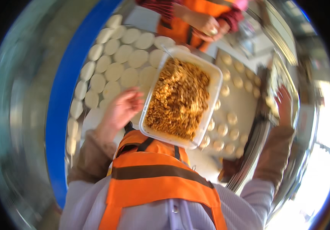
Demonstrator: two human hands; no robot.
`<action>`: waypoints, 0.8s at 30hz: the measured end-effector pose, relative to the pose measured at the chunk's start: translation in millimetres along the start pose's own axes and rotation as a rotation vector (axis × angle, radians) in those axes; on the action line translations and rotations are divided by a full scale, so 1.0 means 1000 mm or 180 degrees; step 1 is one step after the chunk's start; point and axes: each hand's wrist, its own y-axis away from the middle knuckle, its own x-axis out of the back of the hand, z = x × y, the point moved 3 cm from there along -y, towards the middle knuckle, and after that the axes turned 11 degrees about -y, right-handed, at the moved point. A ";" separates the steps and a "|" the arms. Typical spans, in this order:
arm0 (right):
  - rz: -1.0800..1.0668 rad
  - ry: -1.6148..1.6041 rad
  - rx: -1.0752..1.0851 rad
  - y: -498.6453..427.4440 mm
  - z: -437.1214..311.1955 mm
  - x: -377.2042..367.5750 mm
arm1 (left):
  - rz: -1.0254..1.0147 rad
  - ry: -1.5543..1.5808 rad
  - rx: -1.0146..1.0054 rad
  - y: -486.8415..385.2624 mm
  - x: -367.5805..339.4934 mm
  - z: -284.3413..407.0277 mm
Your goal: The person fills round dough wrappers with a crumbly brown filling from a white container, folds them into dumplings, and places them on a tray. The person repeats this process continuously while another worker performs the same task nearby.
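Note:
A white plastic tub full of brown minced filling stands right in front of me. Flat round dough wrappers lie in rows to its left. My left hand, blurred, hovers over the nearer wrappers beside the tub, its fingers curled; whether it holds anything is unclear. Far to the right, my right hand is spread at a tray with pale pieces of dough in it; no object shows in its fingers. Between the tub and that tray, small filled dough buns sit spaced out on a grey board.
Across the table, a co-worker's hands pinch a small piece of dough. A blue band curves along the left side. The handle of a utensil leans over the tub's far left corner. Stacked trays edge the right side.

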 end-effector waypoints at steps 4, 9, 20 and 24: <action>0.0312 0.0311 -0.0048 0.114 0.014 -0.100 | 0.0294 0.0133 -0.0149 0.041 0.099 0.059; 0.0682 0.0866 -0.0725 0.209 0.114 -0.099 | 0.0957 0.0099 -0.0107 0.089 0.185 0.081; 0.1555 0.3374 -0.0111 0.128 0.236 -0.058 | 0.0710 -0.0254 0.0604 0.080 0.104 0.032; 0.1166 0.3249 -0.0395 0.120 0.249 -0.059 | 0.0928 -0.0426 0.0562 0.077 0.076 0.027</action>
